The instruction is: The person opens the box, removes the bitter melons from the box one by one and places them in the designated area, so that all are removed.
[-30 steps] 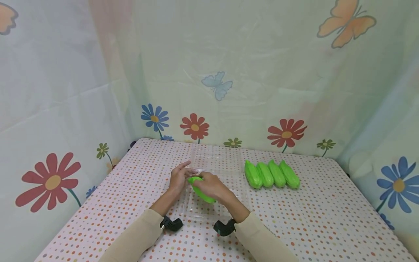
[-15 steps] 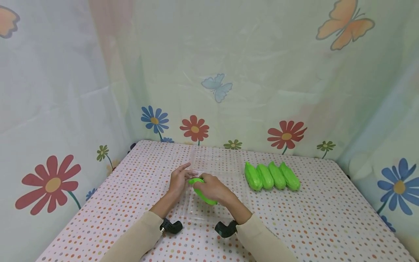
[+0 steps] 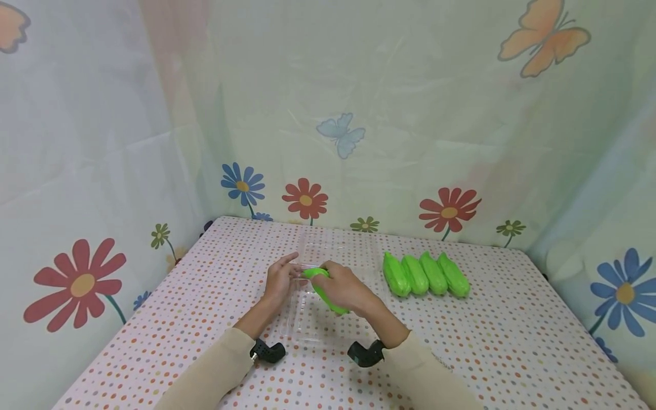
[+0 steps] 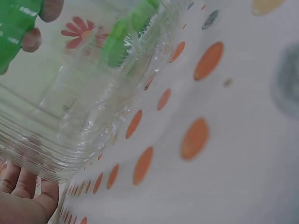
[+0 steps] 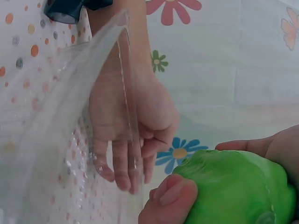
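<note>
My right hand (image 3: 348, 289) grips a bright green, ridged, gourd-shaped vegetable (image 3: 314, 273) above a clear plastic clamshell box (image 3: 320, 340). In the right wrist view, the thumb lies on the near side of this vegetable (image 5: 229, 189). At the box's left side is my left hand (image 3: 278, 280), its fingers extended and bare of any object. The left wrist view has those fingers (image 4: 23, 184) against the ribbed clear wall (image 4: 28, 135). Behind the box's tray, the see-through lid (image 3: 338, 246) is folded back on the table.
Several more green vegetables (image 3: 426, 275) lie side by side in a row right of the box. The table has a dotted cloth (image 3: 487, 341). Flower-printed curtains (image 3: 400, 142) stand around its back and sides. Black wrist cameras (image 3: 270, 352) are worn on both wrists.
My right hand has shifted to the right and slightly away from me, carrying the green vegetable with it. My left hand stays at the box's left side.
</note>
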